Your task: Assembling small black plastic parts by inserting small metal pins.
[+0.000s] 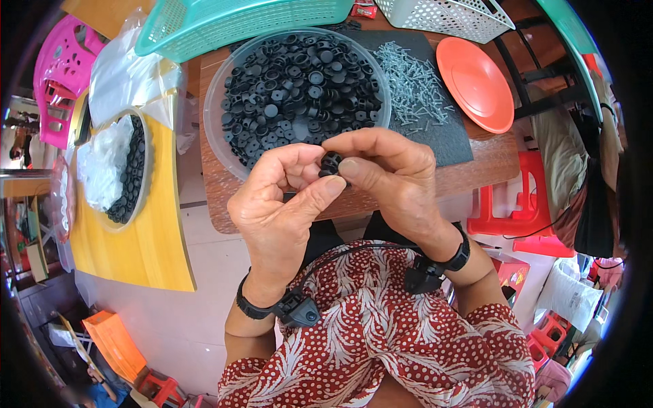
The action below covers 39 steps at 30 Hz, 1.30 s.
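1. So the thing in play is a small black part point(331, 163), roundish and chunky, kinda shiny, with what look like ridges or gaps on the side facing up. Fingertips cover a good bit of it, so I can't make out the full shape.
2. Where it is: up in the air between the two hands, just past the near rim of a big clear round tub point(213, 112) on the brown bench point(224, 197).
3. Hands: the left hand point(275, 207) has its thumb and curled fingers closed in on the part from one side. The right hand point(394, 180) pinches it from the other, thumb pressed right on it. Both grips are narrow, tips nearly meeting.
4. The tub is loaded with loose black pieces point(306, 88), little discs and shallow cups, some with holes in them.
5. Right of the tub there's a pile of silvery screws point(411, 78) on a dark mat point(452, 146), then an orange-red plate point(476, 85) partly over the mat's edge.
6. Writing-wise: a small red packet point(364, 9) sits at the top edge, between the green basket point(252, 30) and the white basket point(442, 17). Looks like pale print on it, way too small to read.
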Tool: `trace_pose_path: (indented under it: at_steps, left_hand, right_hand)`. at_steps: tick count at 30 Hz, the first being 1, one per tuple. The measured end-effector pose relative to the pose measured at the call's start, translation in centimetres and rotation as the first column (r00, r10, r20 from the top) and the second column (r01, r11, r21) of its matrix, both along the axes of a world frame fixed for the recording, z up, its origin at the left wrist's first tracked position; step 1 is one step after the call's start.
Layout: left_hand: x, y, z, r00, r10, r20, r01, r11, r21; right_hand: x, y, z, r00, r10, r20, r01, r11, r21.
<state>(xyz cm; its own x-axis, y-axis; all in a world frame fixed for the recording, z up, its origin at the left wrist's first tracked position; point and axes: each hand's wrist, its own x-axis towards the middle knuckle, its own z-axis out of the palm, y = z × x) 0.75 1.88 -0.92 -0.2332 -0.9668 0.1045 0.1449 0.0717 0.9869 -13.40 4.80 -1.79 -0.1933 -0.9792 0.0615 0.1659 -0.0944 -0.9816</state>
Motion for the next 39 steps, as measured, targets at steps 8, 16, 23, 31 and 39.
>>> trace_pose_path:
  at_steps: [8,16,23,31,39]
  left_hand:
    - [0.2,-0.4,0.0,0.997,-0.067,0.025,0.066,0.996,0.054]
    - [0.2,-0.7,-0.3,0.989,-0.100,0.108,0.101,0.995,0.000]
    - [0.1,-0.8,0.1,0.981,-0.128,0.148,0.126,0.992,0.024]
    - [-0.1,-0.9,0.0,0.980,-0.134,0.144,0.137,0.990,-0.011]
    - [-0.2,-1.0,0.0,0.978,-0.140,0.154,0.142,0.990,-0.003]
  right_hand:
    - [-0.9,-0.1,-0.2,0.998,0.035,-0.053,-0.038,0.998,-0.049]
    - [-1.1,0.1,0.1,1.000,0.003,-0.025,-0.003,1.000,-0.006]
    - [-1.4,0.2,-0.1,1.000,0.021,0.017,-0.022,1.000,0.019]
    - [-1.2,0.3,-0.5,0.998,-0.007,-0.069,0.003,0.998,-0.057]
    - [-1.4,0.2,-0.2,1.000,0.015,-0.006,-0.015,1.000,-0.005]
